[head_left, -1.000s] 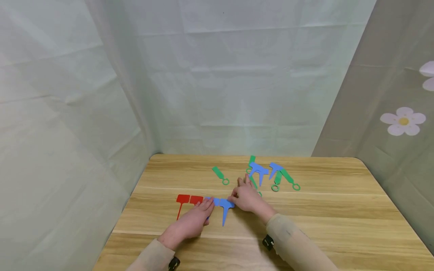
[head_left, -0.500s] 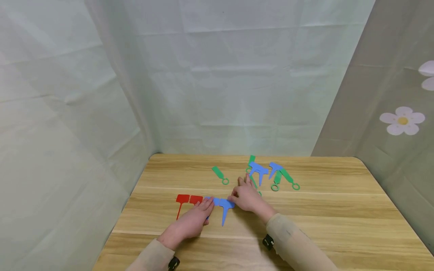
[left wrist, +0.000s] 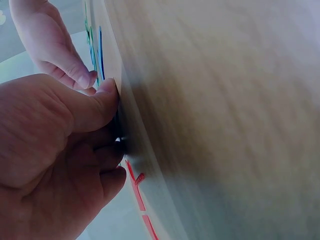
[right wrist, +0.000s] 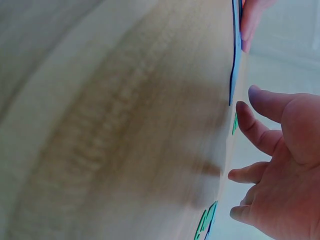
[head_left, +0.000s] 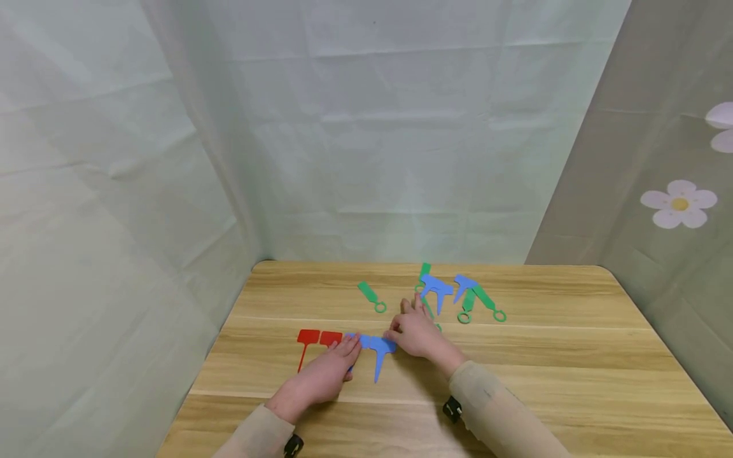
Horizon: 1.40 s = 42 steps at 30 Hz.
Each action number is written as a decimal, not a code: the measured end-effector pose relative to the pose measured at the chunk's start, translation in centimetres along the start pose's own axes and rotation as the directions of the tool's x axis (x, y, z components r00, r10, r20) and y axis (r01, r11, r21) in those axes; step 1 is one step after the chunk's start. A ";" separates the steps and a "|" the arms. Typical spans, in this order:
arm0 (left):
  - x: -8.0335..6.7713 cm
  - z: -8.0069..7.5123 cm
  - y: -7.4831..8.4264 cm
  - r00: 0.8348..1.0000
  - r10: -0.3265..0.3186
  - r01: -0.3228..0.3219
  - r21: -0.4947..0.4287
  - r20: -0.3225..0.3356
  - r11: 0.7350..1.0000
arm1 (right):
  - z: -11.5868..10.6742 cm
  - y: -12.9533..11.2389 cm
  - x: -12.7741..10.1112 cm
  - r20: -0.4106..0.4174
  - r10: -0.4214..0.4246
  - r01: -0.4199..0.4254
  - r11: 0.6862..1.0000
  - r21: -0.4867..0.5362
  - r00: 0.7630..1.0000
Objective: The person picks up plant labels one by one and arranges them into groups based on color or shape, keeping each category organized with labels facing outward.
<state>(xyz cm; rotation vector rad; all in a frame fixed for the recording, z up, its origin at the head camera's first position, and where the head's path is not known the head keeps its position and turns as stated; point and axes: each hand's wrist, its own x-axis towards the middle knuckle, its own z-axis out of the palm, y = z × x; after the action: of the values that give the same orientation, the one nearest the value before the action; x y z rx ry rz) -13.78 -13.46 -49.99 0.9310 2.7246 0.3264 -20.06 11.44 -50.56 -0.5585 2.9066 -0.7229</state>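
Blue plant tag point(head_left: 379, 349) flat on the wooden table point(head_left: 572, 356), between both hands, spike pointing toward the person, head away, left hand point(head_left: 328, 374) fingers relaxed resting on its left edge, right hand point(head_left: 417, 332) fingertips touching its right corner, red tags point(head_left: 314, 338) just left

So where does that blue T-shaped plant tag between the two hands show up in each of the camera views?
Head: the blue tag lies flat on the table, low and centre, between the left hand and the right hand.
Left wrist: only a thin blue edge shows at the top left, past the thumb.
Right wrist: a thin blue edge shows at the top right, above the fingers.
Shared landmark: the wooden table.
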 end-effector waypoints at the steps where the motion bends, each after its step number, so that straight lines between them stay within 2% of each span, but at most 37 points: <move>1: 0.0 0.0 0.0 1.000 -0.001 0.001 -0.003 0.000 1.000 | 0.0 0.0 0.0 -0.003 -0.001 0.001 1.000 0.000 1.000; 26: 0.1 0.0 0.2 1.000 -0.015 0.015 0.013 -0.005 1.000 | -0.7 0.3 0.1 -0.036 -0.028 0.029 0.999 0.039 0.999; 42: 0.1 0.1 0.0 1.000 -0.022 0.022 0.008 -0.002 1.000 | -1.3 1.1 0.0 -0.056 -0.014 0.017 0.998 0.055 0.998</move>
<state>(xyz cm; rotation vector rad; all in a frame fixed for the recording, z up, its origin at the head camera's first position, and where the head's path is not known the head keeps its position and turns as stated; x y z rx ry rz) -13.85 -13.37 -50.12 0.9027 2.7377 0.3125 -20.62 12.88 -49.93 -0.5641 2.9259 -0.8316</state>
